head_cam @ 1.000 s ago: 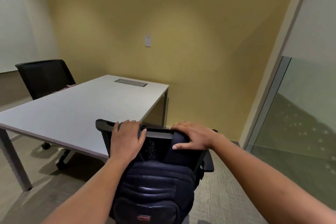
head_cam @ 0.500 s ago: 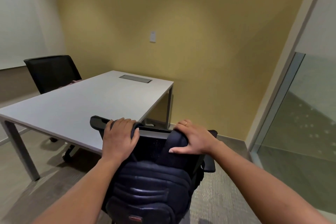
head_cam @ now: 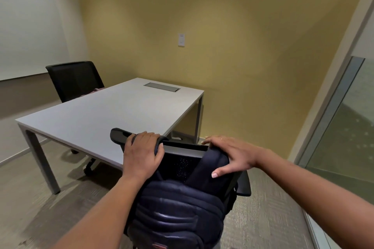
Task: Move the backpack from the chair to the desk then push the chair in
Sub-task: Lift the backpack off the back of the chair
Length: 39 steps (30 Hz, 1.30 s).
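A dark navy backpack (head_cam: 178, 214) hangs down the near side of a black mesh chair's back (head_cam: 186, 150), its two shoulder straps looped over the top rail. My left hand (head_cam: 141, 153) is curled over the left strap at the rail. My right hand (head_cam: 230, 155) lies over the top of the right strap, fingers draped past the rail and thumb on the near side. The chair stands at the near edge of the white desk (head_cam: 101, 119), whose top is bare. The chair's seat is hidden behind the backpack.
A second black chair (head_cam: 74, 79) stands at the desk's far left side. A grey cable hatch (head_cam: 162, 87) is set into the desk's far end. A glass partition (head_cam: 344, 127) runs along the right. A yellow wall lies behind, with carpet around the chair.
Both hands stay on the straps at the chair's top rail. My view has turned slightly left, so the desk sits further right in frame. The backpack still hangs on the chair back.
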Tool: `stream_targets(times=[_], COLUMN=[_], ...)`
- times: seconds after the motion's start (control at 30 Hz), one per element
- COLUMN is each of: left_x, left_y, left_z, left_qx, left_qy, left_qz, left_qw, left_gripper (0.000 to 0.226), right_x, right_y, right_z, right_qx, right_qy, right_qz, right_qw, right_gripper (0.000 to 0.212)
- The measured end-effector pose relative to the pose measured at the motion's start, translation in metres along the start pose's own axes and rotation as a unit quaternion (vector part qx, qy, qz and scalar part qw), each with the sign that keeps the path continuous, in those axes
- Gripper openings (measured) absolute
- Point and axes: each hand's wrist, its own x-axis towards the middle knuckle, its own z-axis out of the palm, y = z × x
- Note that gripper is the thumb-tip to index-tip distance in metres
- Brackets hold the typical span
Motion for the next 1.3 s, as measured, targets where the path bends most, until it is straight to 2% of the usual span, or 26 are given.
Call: stream_targets(times=[0.07, 0.17, 0.23, 0.3, 0.43, 0.53, 0.63, 0.73, 0.83, 0.97, 1.07, 1.2, 1.3], left_x=[0.0, 0.001, 0.001, 0.001, 0.001, 0.002, 0.002, 0.003, 0.003, 0.003, 0.004, 0.003, 0.002], left_y=[-0.001, -0.002, -0.002, -0.002, -0.001, -0.003, -0.001, 0.0, 0.001, 0.001, 0.001, 0.001, 0.001], left_z=[0.001, 0.004, 0.006, 0.006, 0.008, 0.009, 0.01, 0.011, 0.013, 0.015, 0.015, 0.015, 0.014], left_qx=[0.0, 0.0, -0.001, -0.004, -0.004, 0.007, 0.011, 0.014, 0.015, 0.018, 0.018, 0.023, 0.028], left_qy=[0.004, 0.024, 0.034, 0.034, 0.022, 0.021, 0.025, 0.026, 0.025, 0.031, 0.035, 0.044, 0.043], left_qz=[0.002, 0.001, 0.004, -0.001, -0.009, -0.014, -0.018, -0.021, -0.025, -0.027, -0.029, -0.023, -0.019], left_qw=[1.0, 1.0, 0.999, 0.999, 1.0, 1.0, 0.999, 0.999, 0.999, 0.999, 0.999, 0.999, 0.999], left_gripper=[0.038, 0.037, 0.036, 0.036, 0.037, 0.039, 0.039, 0.039, 0.04, 0.04, 0.041, 0.041, 0.041], right_x=[-0.001, -0.002, -0.001, -0.002, -0.006, -0.011, -0.015, -0.018, -0.021, -0.022, -0.02, -0.019, -0.021], right_y=[0.01, 0.023, 0.027, 0.032, 0.036, 0.027, 0.025, 0.033, 0.048, 0.067, 0.068, 0.06, 0.056], right_z=[-0.003, -0.001, 0.003, 0.01, 0.021, 0.027, 0.027, 0.019, 0.01, 0.015, 0.018, 0.025, 0.029], right_qx=[0.019, 0.02, 0.001, -0.057, -0.217, -0.266, -0.278, -0.231, -0.097, 0.028, 0.036, -0.027, -0.073], right_qy=[-0.027, -0.019, 0.019, 0.089, 0.219, 0.266, 0.259, 0.192, 0.123, 0.121, 0.134, 0.218, 0.249], right_qz=[-0.015, -0.054, -0.07, -0.074, -0.082, -0.07, -0.042, -0.051, -0.077, -0.046, -0.036, -0.049, -0.014], right_qw=[0.999, 0.998, 0.997, 0.992, 0.948, 0.924, 0.924, 0.953, 0.985, 0.991, 0.99, 0.974, 0.966], right_gripper=[0.077, 0.075, 0.073, 0.068, 0.059, 0.053, 0.055, 0.056, 0.064, 0.087, 0.088, 0.084, 0.077])
